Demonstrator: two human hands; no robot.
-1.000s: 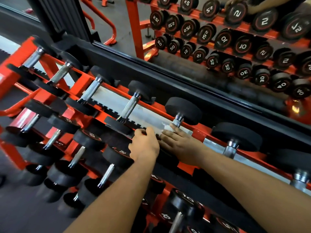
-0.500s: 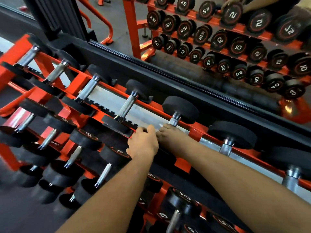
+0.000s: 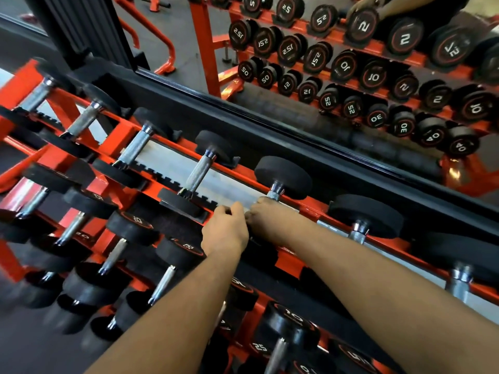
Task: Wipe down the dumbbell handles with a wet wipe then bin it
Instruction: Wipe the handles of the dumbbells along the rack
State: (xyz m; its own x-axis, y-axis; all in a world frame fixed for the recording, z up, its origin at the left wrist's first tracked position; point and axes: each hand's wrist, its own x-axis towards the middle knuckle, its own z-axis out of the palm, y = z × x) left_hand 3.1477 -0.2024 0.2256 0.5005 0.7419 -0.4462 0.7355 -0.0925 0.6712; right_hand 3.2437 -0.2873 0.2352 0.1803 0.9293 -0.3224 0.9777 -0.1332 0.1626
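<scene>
Looking down at the centre of the frame, we see our right hand [image 3: 272, 221] curled over the knurled steel handle [image 3: 273, 195] of a black round-headed dumbbell [image 3: 283, 176] on the top row of the orange steel rack [image 3: 302, 206]. Only the handle's far end shows beyond the knuckles. Our fingers wrap downward out of sight, so we cannot tell whether the wet wipe lies under them; no wipe shows. Our left hand [image 3: 225, 233] sits just beside the right, touching it, fingers bent loosely with the tips at the rack's notched black rail [image 3: 205, 203]; we cannot tell if it holds anything. In the upper right, a mirror [image 3: 351, 76] reflects numbered dumbbells.
</scene>
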